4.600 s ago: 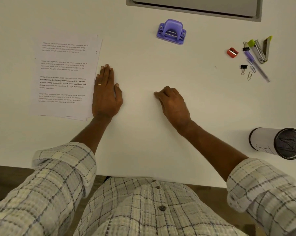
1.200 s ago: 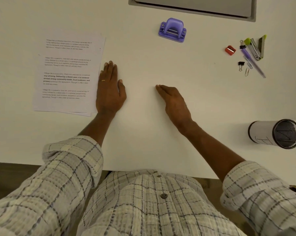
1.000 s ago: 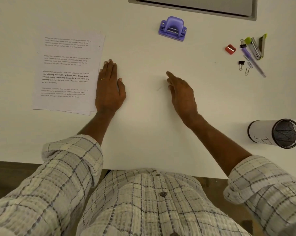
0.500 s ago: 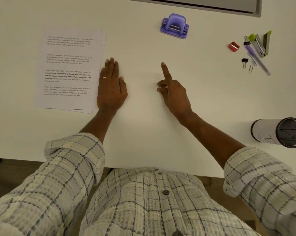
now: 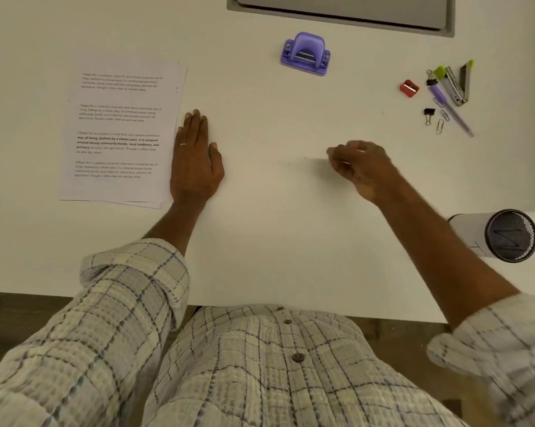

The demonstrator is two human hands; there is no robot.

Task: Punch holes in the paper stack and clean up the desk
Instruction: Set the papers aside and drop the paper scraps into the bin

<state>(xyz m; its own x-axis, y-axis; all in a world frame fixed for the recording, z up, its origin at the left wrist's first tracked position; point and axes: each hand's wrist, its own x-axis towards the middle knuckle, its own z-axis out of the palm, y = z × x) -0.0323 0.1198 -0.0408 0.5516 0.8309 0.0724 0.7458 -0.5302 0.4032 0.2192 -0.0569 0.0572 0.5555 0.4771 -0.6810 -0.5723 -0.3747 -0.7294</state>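
A stack of printed paper sheets (image 5: 121,127) lies on the left of the white desk (image 5: 275,241). My left hand (image 5: 195,158) rests flat on the desk, fingers straight, right beside the stack's right edge. The purple hole punch (image 5: 305,53) stands at the back centre, far from both hands. My right hand (image 5: 361,169) is blurred over the desk's middle right, its fingers curled in with nothing visible in them.
Back right lie a red sharpener (image 5: 409,88), a green-tipped stapler (image 5: 458,83), a purple pen (image 5: 451,110), a black binder clip (image 5: 428,114) and paper clips (image 5: 440,126). A mesh pen cup (image 5: 503,235) lies on its side at the right edge. A grey panel (image 5: 340,10) runs along the back.
My right hand pointed forward with its index finger half a second ago; it has since curled its fingers and swung right. The left hand has stayed beside the paper.
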